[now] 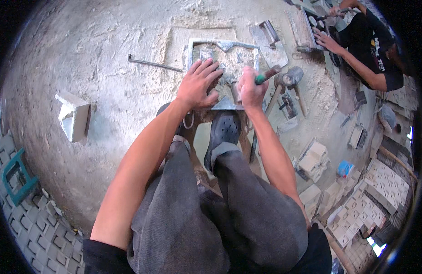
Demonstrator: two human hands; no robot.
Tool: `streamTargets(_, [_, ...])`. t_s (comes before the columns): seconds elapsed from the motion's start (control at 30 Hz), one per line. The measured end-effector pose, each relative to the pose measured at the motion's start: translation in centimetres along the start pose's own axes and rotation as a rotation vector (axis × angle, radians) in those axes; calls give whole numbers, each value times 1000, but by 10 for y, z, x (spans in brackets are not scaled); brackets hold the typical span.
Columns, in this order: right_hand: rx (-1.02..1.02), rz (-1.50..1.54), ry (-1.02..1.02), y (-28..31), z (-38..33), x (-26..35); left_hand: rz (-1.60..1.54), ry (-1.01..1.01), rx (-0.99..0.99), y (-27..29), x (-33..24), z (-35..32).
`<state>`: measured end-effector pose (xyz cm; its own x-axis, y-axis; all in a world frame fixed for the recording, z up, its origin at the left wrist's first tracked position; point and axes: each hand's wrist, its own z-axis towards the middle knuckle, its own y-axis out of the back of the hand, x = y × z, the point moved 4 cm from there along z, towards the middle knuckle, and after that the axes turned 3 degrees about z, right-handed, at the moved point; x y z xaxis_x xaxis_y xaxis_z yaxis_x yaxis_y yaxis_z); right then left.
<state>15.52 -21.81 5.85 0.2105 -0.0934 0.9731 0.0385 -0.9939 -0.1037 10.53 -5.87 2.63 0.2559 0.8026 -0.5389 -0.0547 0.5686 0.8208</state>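
My right hand (250,87) is closed around a green-handled tool (265,75). My left hand (198,85) lies flat, fingers spread, on sandy fill inside the metal frame (191,50), probably a mould. Beyond my right fingers lies a mallet (291,78).

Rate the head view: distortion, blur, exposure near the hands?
Head view: strong fisheye bend with a black rim vignette; light is soft and even, no hard shadows; the pale dusty floor looks a little washed out; the left hand on the grey metal mould frame and the right hand gripping a green-handled tool read sharp.
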Motion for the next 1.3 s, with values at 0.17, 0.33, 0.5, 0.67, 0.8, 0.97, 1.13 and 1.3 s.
streamTargets(0.17, [181, 257, 86, -7, -7, 26, 72, 18, 41, 2, 5, -5])
streamTargets(0.33, [211, -253, 89, -6, 5, 3, 31, -10, 37, -5, -3, 4])
streamTargets(0.5, [371, 182, 61, -23, -8, 33, 13, 4, 21, 3, 7, -8])
streamTargets(0.67, [236, -78, 35, -13, 2, -16, -10, 3, 27, -2, -1, -3])
streamTargets(0.8, [333, -42, 63, -9, 5, 9, 56, -1, 21, -1, 1, -4])
streamTargets(0.97, [339, 20, 194, -16, 1, 12, 17, 8, 9, 2, 1, -3])
streamTargets(1.13, [202, -185, 82, -4, 8, -11, 31, -2, 12, -2, -3, -1])
streamTargets(1.3, [320, 79, 109, -8, -17, 31, 26, 9, 10, 2, 6, -7])
